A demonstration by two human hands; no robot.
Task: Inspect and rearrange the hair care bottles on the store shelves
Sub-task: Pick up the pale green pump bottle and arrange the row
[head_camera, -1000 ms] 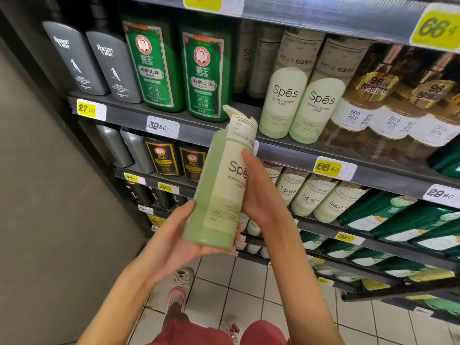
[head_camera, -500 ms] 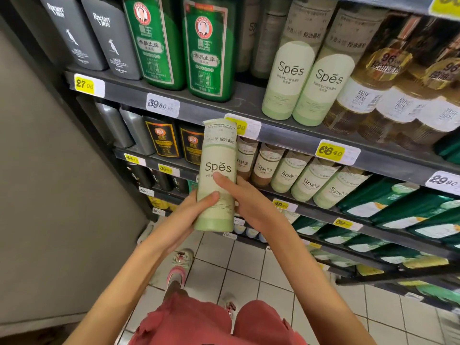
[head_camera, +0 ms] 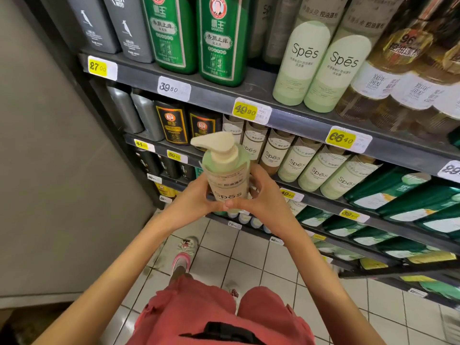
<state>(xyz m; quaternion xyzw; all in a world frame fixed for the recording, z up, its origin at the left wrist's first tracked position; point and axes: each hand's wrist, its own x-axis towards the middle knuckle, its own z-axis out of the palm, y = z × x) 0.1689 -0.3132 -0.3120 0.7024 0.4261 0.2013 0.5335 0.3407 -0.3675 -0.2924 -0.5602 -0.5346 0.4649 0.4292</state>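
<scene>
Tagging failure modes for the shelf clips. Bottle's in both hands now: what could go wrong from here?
1. The left hand and right hand grip only the lower part of the tilted Spes pump bottle; it could slip or tip out.
2. Its pump spout juts sideways and could snag the shelf edge on re-shelving.
3. The Spes row on the second shelf looks tightly packed; pushing in may topple neighbours.

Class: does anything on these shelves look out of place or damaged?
Front gap on upper shelf between green bottles and Spes pair; left hand and right hand hold a Spes pump bottle. No damage seen.
</scene>
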